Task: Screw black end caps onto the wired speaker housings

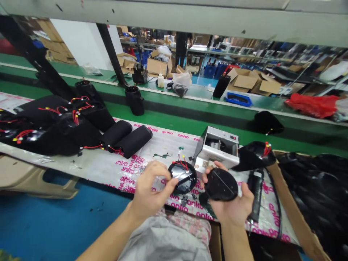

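Observation:
My left hand [152, 185] pinches the edge of a round black plastic disc [182, 177], which has a silvery foil face and red and yellow wires rising from it. My right hand [230, 201] cradles a black oval cover [220, 185] with a thin line across it, palm up. The two pieces are close together but apart. Just beyond my right hand stands an open silver metal box [216, 146]. To its right lies a black wedge-shaped housing [251, 156] with red and yellow wires, and a black cylindrical handle [255, 192] lies beside my right hand.
A printed plastic sheet [160, 145] covers the bench. Black wired housings [57, 130] and black padded rolls [122, 139] are heaped at the left. A black bag [312, 188] lies at the right. Behind runs a green conveyor [174, 119], with cardboard boxes beyond.

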`<action>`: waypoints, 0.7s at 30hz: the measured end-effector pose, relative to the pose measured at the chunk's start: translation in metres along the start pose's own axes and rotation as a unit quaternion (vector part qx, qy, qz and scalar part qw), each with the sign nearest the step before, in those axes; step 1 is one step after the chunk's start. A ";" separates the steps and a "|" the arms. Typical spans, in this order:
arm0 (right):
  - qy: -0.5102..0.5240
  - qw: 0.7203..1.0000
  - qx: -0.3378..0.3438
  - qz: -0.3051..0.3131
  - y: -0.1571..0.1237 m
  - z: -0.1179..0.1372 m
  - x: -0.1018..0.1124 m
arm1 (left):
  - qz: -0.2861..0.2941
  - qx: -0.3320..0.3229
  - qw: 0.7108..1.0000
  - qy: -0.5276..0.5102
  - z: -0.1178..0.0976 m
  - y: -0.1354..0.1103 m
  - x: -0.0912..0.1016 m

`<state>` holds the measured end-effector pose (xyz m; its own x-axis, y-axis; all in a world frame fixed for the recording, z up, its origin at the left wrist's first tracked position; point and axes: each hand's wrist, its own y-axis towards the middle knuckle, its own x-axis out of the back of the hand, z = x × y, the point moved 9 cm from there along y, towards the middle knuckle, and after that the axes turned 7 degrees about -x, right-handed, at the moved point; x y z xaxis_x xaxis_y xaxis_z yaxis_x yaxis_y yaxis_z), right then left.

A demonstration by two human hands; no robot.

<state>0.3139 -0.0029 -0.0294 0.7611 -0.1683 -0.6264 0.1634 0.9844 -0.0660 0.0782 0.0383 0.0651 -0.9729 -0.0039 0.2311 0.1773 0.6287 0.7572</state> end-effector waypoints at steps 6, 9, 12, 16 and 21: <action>0.020 0.999 0.009 -0.036 -0.001 -0.013 -0.019 | 0.105 0.016 0.990 0.097 -0.003 0.022 -0.024; 0.036 0.998 -0.003 -0.050 -0.009 -0.025 -0.019 | 0.120 0.038 0.988 0.091 0.002 0.031 -0.031; 0.026 0.998 -0.026 -0.057 -0.011 -0.030 -0.017 | 0.146 0.040 0.986 0.072 -0.002 0.035 -0.042; 0.007 0.998 -0.009 -0.068 -0.007 -0.016 -0.017 | 0.153 0.023 0.986 0.055 -0.009 0.036 -0.051; -0.114 0.983 0.139 -0.042 -0.007 0.026 -0.035 | 0.138 0.036 0.988 0.052 -0.003 0.033 -0.051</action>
<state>0.3026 -0.0050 0.0130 0.8534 -0.2874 -0.4349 0.3730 0.9195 0.1244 0.1339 0.0568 0.0798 -0.8676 0.0988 0.4874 0.4199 0.6706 0.6115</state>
